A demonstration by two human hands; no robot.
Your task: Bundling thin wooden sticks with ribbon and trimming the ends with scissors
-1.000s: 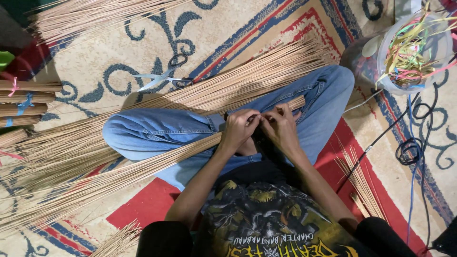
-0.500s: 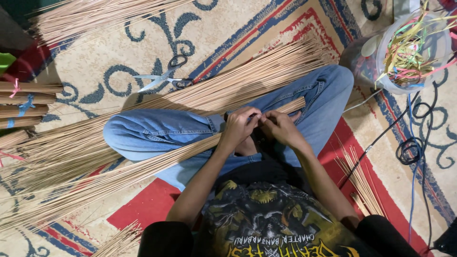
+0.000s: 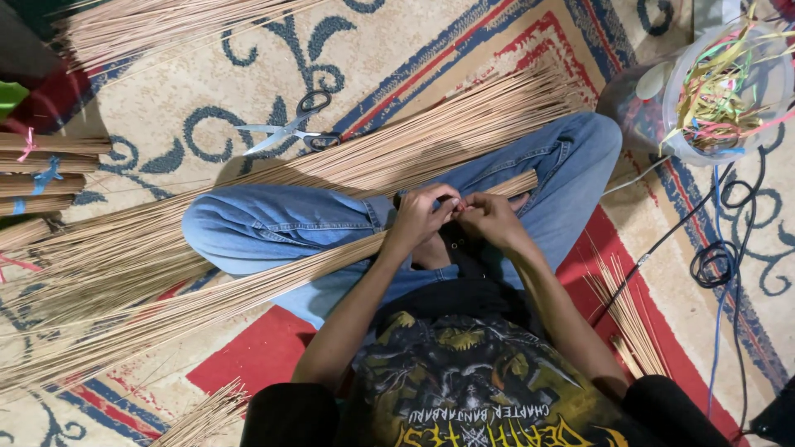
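Over lap: left hand [image 3: 421, 217], right hand [image 3: 489, 219] fingers pinching stick bundle [image 3: 273, 277]

One container, no labels, signs or screens

A clear round plastic tub [image 3: 729, 91] stands at the upper right on the carpet, filled with multicoloured plastic strips [image 3: 716, 95].

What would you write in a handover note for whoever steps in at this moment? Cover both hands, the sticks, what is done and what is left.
Left hand and right hand: fingertips meet, closed on the end of the stick bundle lying across the lap.
Scissors lie on the carpet ahead; the tub of coloured strips is far right.
Done: tied bundles at the left edge.
Left: no tie visible on the lap bundle; loose sticks lie to the right.
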